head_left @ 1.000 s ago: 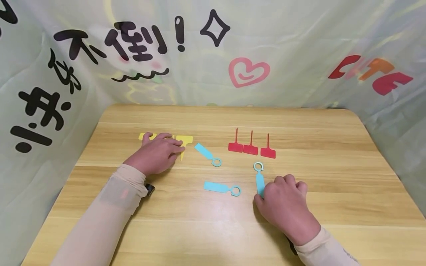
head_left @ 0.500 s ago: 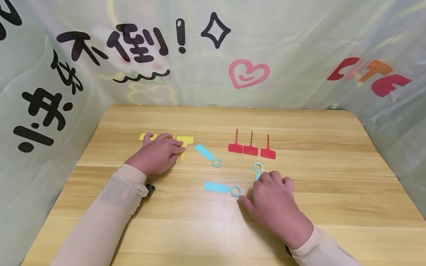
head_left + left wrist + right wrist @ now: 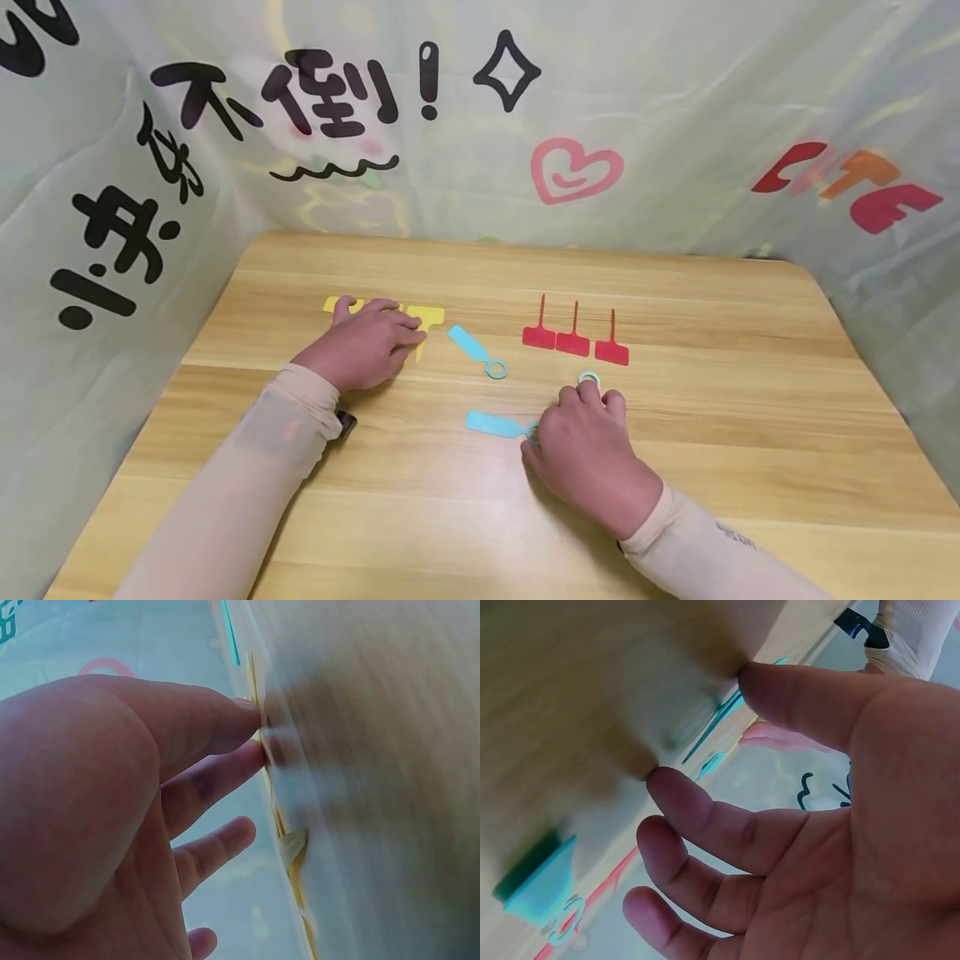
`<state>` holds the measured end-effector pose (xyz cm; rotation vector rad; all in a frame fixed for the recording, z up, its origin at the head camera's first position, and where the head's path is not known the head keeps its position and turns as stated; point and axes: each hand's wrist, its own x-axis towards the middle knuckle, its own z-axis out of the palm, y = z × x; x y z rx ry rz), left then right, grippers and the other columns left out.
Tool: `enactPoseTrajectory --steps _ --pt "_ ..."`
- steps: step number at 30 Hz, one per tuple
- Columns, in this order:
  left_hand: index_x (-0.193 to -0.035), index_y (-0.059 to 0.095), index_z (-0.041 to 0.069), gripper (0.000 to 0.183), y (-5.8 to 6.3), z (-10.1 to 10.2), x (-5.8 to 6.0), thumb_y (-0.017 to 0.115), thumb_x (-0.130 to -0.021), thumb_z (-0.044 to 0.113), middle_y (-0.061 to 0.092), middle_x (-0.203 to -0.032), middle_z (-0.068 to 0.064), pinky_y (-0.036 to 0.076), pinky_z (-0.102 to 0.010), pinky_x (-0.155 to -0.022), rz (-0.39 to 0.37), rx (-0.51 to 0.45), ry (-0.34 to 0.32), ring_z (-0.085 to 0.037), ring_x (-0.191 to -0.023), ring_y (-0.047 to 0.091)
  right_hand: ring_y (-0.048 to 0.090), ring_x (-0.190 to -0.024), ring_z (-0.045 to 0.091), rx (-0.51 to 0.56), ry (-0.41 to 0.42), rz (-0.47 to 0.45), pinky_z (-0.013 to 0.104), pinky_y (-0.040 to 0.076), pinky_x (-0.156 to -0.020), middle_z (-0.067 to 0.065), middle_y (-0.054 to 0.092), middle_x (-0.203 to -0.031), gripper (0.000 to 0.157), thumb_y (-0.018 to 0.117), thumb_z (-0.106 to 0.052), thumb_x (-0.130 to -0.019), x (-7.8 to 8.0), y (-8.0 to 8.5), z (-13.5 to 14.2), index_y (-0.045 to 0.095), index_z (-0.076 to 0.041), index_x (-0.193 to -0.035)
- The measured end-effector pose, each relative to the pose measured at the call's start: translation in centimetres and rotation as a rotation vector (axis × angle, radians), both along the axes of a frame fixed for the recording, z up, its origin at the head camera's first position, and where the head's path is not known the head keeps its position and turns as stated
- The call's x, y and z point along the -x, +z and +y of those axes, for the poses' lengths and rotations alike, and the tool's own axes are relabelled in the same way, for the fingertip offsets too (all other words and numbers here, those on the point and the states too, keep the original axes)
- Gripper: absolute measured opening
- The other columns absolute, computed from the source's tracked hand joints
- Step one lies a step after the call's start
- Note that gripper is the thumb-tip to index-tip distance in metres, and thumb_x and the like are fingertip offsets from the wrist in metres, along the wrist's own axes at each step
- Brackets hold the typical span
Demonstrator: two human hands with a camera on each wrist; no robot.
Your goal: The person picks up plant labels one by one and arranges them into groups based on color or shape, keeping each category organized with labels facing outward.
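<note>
In the head view my left hand (image 3: 363, 346) rests on a row of yellow T-shaped plant labels (image 3: 426, 315), covering the middle of it. The left wrist view has its thumb and forefinger tips at the thin edge of a yellow label (image 3: 253, 682). My right hand (image 3: 592, 458) is over the ring end of a flat blue ring tag (image 3: 493, 423). Thumb and forefinger are spread, with a blue tag (image 3: 714, 729) showing between them in the right wrist view. Another blue tag (image 3: 588, 377) lies mostly hidden beneath this hand, only its ring showing.
A third blue tag (image 3: 467, 342) lies slanted between the yellow labels and the right hand. Behind, red T-shaped labels (image 3: 572, 343) lie in a row, stems pointing away. A printed cloth (image 3: 450, 192) hangs along the back and sides of the wooden table (image 3: 420, 517).
My right hand has moved left from the upright blue tag, now covering most of it, to the ring of the sideways tag. The left hand has stayed on the yellow labels.
</note>
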<state>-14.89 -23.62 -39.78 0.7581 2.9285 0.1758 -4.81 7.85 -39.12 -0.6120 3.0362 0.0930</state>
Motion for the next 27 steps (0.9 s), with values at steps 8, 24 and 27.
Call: enactPoseTrajectory --steps 8,24,27 --pt "-0.138 0.067 0.033 0.036 0.1 0.0 0.2 0.06 -0.103 0.028 0.056 -0.148 0.01 0.014 -0.07 -0.103 0.001 0.003 0.002 -0.028 -0.144 0.039 0.033 -0.078 0.029 0.024 0.004 0.001 0.05 0.028 -0.077 0.002 0.037 -0.065 0.044 0.059 -0.031 -0.088 0.1 -0.1 -0.1 0.043 -0.017 -0.049" --pt "-0.138 0.066 0.033 0.036 0.2 0.1 0.2 0.059 -0.103 0.028 0.056 -0.148 0.009 0.014 -0.07 -0.103 -0.005 0.007 0.0 -0.028 -0.144 0.038 0.047 -0.094 0.026 0.211 0.124 0.079 0.059 0.029 -0.087 -0.003 0.054 -0.086 0.031 0.07 -0.035 -0.086 2.3 0.9 3.8 0.054 -0.024 -0.062" --pt "-0.139 0.066 0.033 0.037 0.2 0.0 0.1 0.059 -0.103 0.028 0.056 -0.149 0.009 0.015 -0.07 -0.103 -0.009 0.009 0.0 -0.028 -0.144 0.038 0.05 -0.101 0.027 0.209 0.17 0.089 0.06 0.03 -0.087 -0.001 0.06 -0.093 0.023 0.072 -0.036 -0.086 3.2 1.5 6.2 0.064 -0.022 -0.069"
